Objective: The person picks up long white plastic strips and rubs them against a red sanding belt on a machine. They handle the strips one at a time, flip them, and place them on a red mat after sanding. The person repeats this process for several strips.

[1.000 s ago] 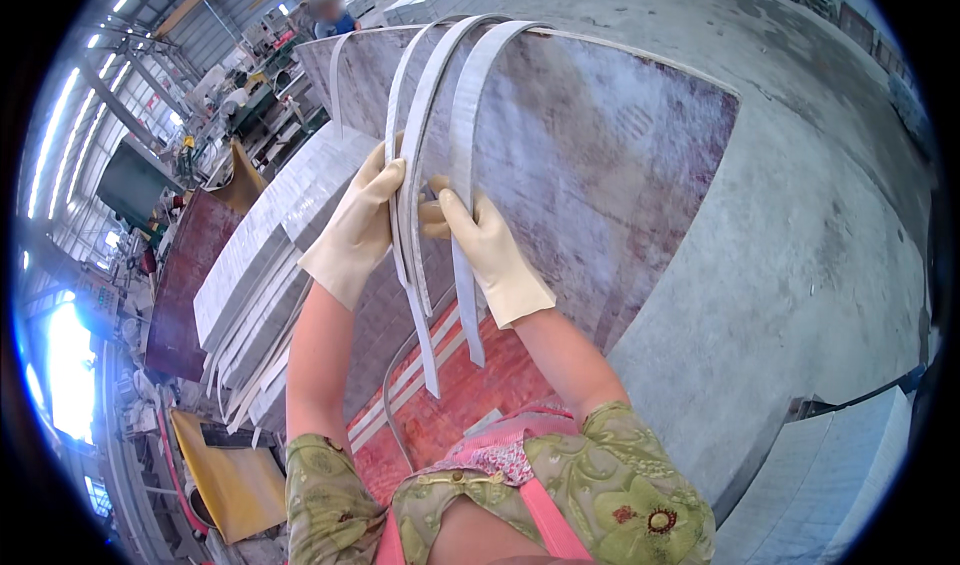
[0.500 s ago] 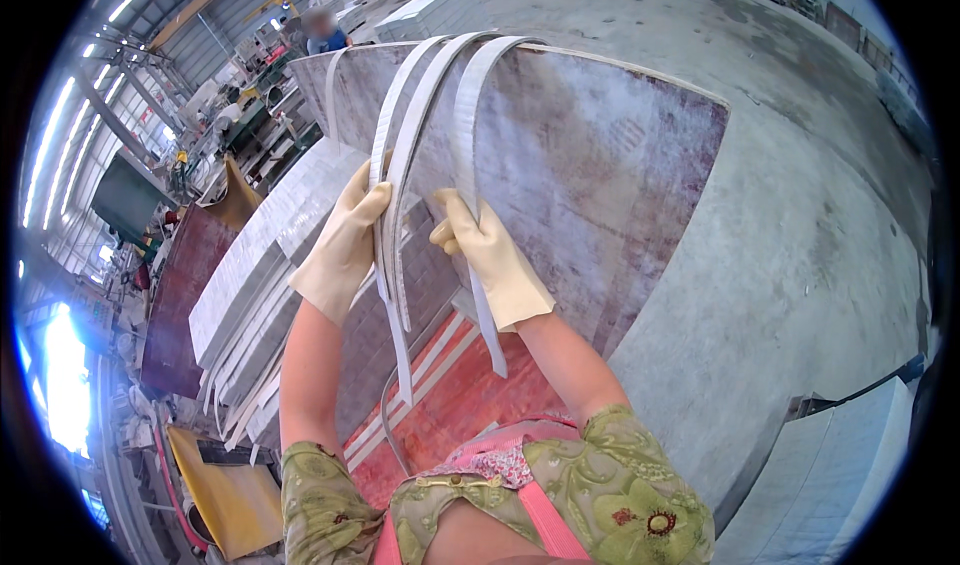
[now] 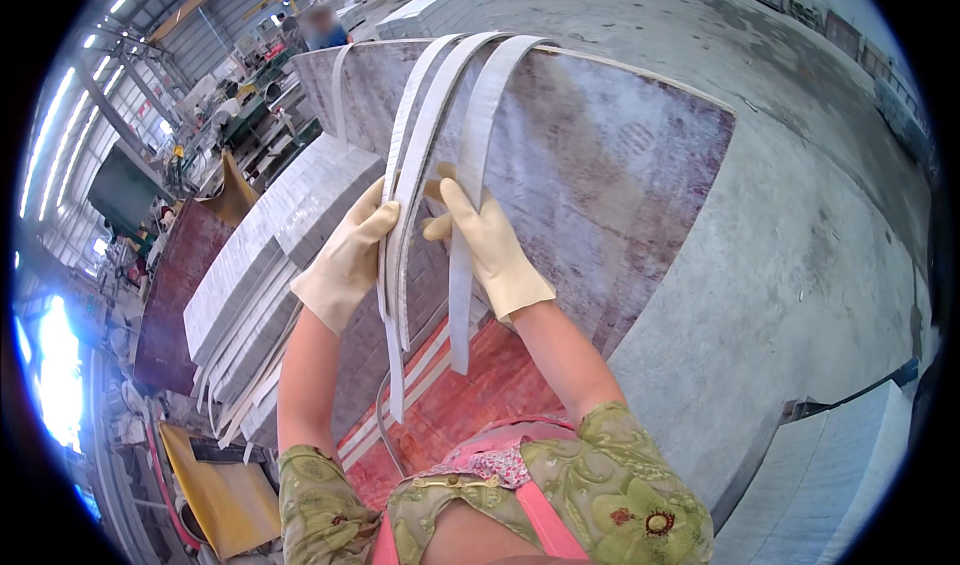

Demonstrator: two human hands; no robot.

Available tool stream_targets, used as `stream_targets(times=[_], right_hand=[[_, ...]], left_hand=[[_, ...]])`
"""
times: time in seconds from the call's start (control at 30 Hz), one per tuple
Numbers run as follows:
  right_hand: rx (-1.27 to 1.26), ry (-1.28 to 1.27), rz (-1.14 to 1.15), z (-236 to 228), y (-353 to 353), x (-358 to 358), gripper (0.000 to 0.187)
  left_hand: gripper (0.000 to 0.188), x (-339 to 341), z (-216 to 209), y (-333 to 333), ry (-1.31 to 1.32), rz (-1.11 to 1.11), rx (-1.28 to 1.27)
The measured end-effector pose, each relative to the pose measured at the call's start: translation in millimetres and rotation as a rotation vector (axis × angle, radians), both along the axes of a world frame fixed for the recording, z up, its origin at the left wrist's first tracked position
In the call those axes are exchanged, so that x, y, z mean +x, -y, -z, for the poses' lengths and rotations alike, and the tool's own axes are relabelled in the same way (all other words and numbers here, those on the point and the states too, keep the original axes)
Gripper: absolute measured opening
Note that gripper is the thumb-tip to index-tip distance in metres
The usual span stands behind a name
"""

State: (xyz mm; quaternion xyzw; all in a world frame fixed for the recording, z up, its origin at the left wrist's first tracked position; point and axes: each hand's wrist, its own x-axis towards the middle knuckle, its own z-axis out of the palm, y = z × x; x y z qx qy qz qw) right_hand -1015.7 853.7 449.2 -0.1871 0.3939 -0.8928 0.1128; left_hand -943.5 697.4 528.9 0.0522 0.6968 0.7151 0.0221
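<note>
My left hand, in a cream rubber glove, is closed around several long, thin, pale strips, its thumb across their near side. These strips lean on the top edge of a large upright brown-grey board. Just to the right, another pale strip runs down through my gloved right hand, whose thumb and fingers are bent loosely around it. Some right fingers are hidden behind the strips. The strips' lower ends hang below both hands.
At the left lies a stack of pale slabs, and a thin strip leans on the board beyond it. A red surface lies below my hands. Pale blocks stand at lower right. A person is far off.
My right hand has shifted slightly left with its strip, whose lower end swung left toward the others. My left hand has come slightly down, still holding its strips.
</note>
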Motion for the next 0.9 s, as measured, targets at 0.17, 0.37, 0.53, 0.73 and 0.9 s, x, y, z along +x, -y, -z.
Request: stream_targets(times=[0.17,0.37,0.53,0.73,0.9], right_hand=[[-0.061,-0.084,-0.116,-14.0,6.8,-4.0,0.045],[-0.062,-0.018,-0.173,-6.8,15.9,-15.0,0.037],[-0.013,-0.044,-0.019,-17.7,31.7,-10.2,0.035],[0.394,-0.004,0.206,-24.9,18.8,-5.8,0.051],[0.485,0.0,0.119,-38.0,3.4,6.1,0.053]], left_hand=[[0.07,6.1,2.4,1.6,-0.003,0.033,-0.056],[0.066,12.7,-22.9,-23.4,-0.034,-0.101,-0.32],[0.066,4.6,-21.0,-36.1,-0.169,-0.373,-0.632],[0.065,-1.5,-8.9,-26.7,-0.108,-0.452,-0.742],[0.063,-7.6,16.8,7.5,-0.077,-0.511,-0.513]])
